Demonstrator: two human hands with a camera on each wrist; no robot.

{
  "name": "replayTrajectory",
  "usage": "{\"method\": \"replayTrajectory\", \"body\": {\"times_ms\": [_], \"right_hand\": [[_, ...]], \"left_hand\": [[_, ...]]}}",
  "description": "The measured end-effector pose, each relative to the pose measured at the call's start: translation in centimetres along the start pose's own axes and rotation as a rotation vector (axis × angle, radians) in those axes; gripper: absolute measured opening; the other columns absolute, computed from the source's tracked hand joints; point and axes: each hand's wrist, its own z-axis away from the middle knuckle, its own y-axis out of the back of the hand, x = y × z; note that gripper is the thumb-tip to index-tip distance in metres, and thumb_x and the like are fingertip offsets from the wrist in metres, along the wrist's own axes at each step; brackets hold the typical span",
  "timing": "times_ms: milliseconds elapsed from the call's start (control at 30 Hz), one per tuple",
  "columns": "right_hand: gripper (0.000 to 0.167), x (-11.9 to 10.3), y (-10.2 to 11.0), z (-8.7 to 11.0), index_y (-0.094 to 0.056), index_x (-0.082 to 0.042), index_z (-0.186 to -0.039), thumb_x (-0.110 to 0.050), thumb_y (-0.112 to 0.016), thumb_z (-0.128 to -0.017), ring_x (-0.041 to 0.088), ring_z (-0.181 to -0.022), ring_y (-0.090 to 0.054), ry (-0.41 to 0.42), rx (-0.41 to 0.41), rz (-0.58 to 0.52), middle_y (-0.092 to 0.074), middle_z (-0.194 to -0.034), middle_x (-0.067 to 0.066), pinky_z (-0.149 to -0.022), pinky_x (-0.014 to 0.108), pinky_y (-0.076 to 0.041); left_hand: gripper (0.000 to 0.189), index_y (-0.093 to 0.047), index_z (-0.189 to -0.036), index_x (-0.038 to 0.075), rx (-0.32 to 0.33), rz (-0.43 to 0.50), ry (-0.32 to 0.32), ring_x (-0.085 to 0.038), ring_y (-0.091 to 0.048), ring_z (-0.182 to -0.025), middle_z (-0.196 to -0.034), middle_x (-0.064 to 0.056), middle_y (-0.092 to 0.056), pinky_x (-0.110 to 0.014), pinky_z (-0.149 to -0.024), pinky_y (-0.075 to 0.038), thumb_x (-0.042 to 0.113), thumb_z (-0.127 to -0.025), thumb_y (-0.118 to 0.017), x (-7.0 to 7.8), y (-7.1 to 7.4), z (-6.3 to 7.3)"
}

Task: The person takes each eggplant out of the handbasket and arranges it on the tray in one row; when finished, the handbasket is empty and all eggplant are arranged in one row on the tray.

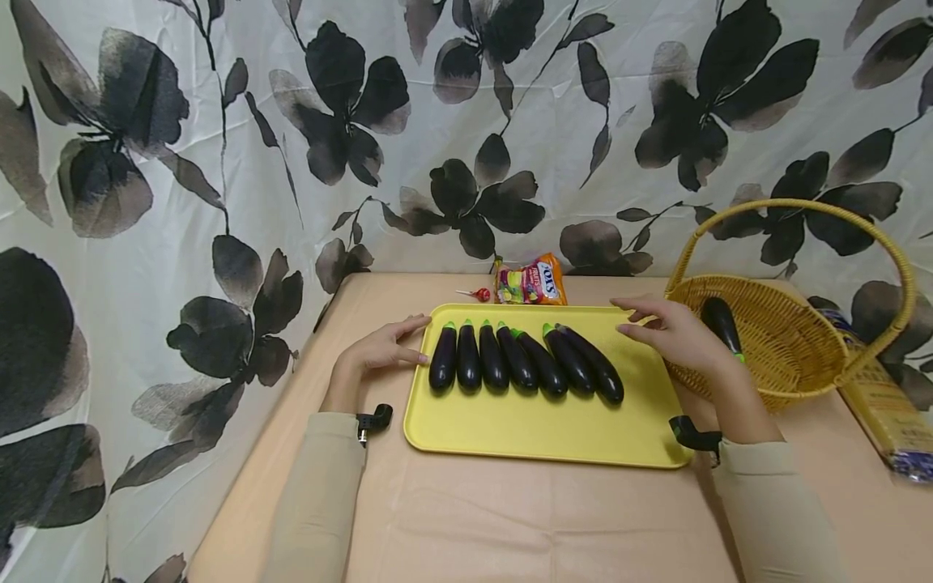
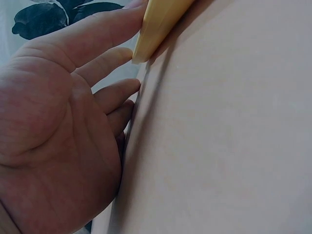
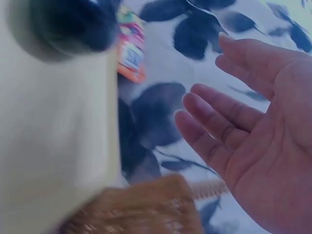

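Several dark purple eggplants point(image 1: 494, 356) with green caps lie side by side on a yellow tray point(image 1: 466, 433). At the tray's left edge is my left hand point(image 1: 375, 346); in the left wrist view its thumb and a fingertip touch the tray's edge point(image 2: 158, 29), fingers fairly straight. My right hand point(image 1: 674, 328) hovers by the tray's right side, near the basket, holding nothing. In the right wrist view its fingers point(image 3: 204, 119) are extended and apart. One more eggplant point(image 1: 722, 324) sits in the yellow wicker basket point(image 1: 787, 336).
Behind the tray lie a colourful candy bag point(image 1: 530, 282) and a red lollipop point(image 1: 481, 295). A yellow package point(image 1: 889, 413) lies right of the basket, whose tall handle point(image 1: 802, 206) arches up. A floral curtain point(image 1: 466, 146) hangs behind the table point(image 1: 466, 518).
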Motion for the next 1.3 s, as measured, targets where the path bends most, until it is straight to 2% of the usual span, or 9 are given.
{"method": "replayTrajectory", "body": {"times_ms": [167,367,467,633,767,833,900,1200,1300], "right_hand": [[0.050,0.7,2.3,1.4,-0.057,-0.015,-0.151,-0.030,-0.066,-0.104,0.028,-0.116,-0.060,-0.057,0.121,0.014,-0.061,-0.138,0.015,-0.080,0.011,-0.047],[0.049,2.1,3.9,2.5,-0.058,-0.013,-0.150,-0.026,-0.067,-0.103,-0.003,-0.095,-0.054,-0.102,0.226,0.001,-0.064,-0.128,0.019,-0.071,0.008,-0.045],[0.048,2.7,4.4,2.8,-0.057,-0.010,-0.149,-0.024,-0.066,-0.104,-0.008,-0.093,-0.051,-0.104,0.249,0.008,-0.062,-0.128,0.019,-0.071,0.005,-0.044],[0.050,3.9,4.9,3.1,-0.055,-0.012,-0.152,-0.027,-0.063,-0.105,0.011,-0.109,-0.052,-0.147,0.257,0.035,-0.057,-0.136,0.015,-0.075,0.005,-0.041],[0.053,5.0,5.1,3.5,-0.049,-0.008,-0.155,-0.023,-0.061,-0.107,0.040,-0.122,-0.049,-0.198,0.201,0.091,-0.049,-0.146,0.026,-0.092,0.042,-0.051],[0.055,5.7,5.2,3.7,-0.045,-0.004,-0.157,-0.022,-0.059,-0.107,0.051,-0.125,-0.045,-0.228,0.161,0.128,-0.043,-0.148,0.033,-0.092,0.064,-0.047],[0.056,6.5,5.2,4.0,-0.042,-0.003,-0.158,-0.021,-0.058,-0.108,0.056,-0.126,-0.042,-0.257,0.131,0.150,-0.038,-0.148,0.038,-0.092,0.074,-0.043],[0.054,9.4,5.3,4.6,-0.046,0.005,-0.152,-0.017,-0.062,-0.105,0.063,-0.125,-0.042,-0.278,0.086,0.244,-0.038,-0.147,0.043,-0.095,0.079,-0.040],[0.057,10.1,5.4,4.7,-0.045,0.005,-0.153,-0.015,-0.064,-0.103,0.059,-0.116,-0.049,-0.322,0.029,0.262,-0.040,-0.146,0.045,-0.089,0.071,-0.046]], "left_hand": [[0.094,-0.040,-0.162,0.021,-0.005,0.016,0.006,-0.026,-0.007,-0.164,-0.174,-0.005,-0.022,-0.051,-0.133,-0.006,0.033,-0.083,-0.089,0.0,0.0,-0.1],[0.094,-0.039,-0.162,0.021,-0.006,0.022,0.010,-0.026,-0.006,-0.164,-0.175,-0.005,-0.020,-0.050,-0.133,-0.005,0.033,-0.083,-0.089,0.0,0.0,-0.1],[0.094,-0.039,-0.162,0.020,-0.008,0.021,0.007,-0.027,-0.006,-0.164,-0.175,-0.007,-0.020,-0.051,-0.133,-0.005,0.032,-0.083,-0.089,0.1,0.0,0.0],[0.093,-0.039,-0.162,0.018,-0.011,0.012,-0.003,-0.029,-0.006,-0.164,-0.175,-0.009,-0.020,-0.052,-0.133,-0.005,0.031,-0.084,-0.089,0.1,0.0,0.0],[0.093,-0.039,-0.162,0.018,-0.010,0.008,0.004,-0.030,-0.006,-0.164,-0.175,-0.008,-0.020,-0.052,-0.133,-0.005,0.030,-0.084,-0.088,0.0,0.0,0.0],[0.093,-0.039,-0.162,0.019,-0.011,0.006,0.008,-0.029,-0.006,-0.164,-0.175,-0.008,-0.020,-0.052,-0.133,-0.005,0.031,-0.084,-0.088,-0.1,0.0,0.0],[0.094,-0.038,-0.163,0.019,-0.011,0.005,0.008,-0.029,-0.006,-0.164,-0.175,-0.008,-0.020,-0.052,-0.133,-0.005,0.031,-0.084,-0.088,-0.1,-0.1,0.0],[0.093,-0.039,-0.162,0.016,-0.004,0.016,-0.017,-0.032,-0.007,-0.163,-0.174,-0.011,-0.020,-0.055,-0.132,-0.004,0.029,-0.084,-0.088,0.1,-0.1,0.2],[0.093,-0.039,-0.162,0.016,-0.003,0.014,-0.022,-0.032,-0.007,-0.163,-0.174,-0.011,-0.021,-0.055,-0.132,-0.004,0.029,-0.084,-0.089,0.1,0.0,0.1]]}}
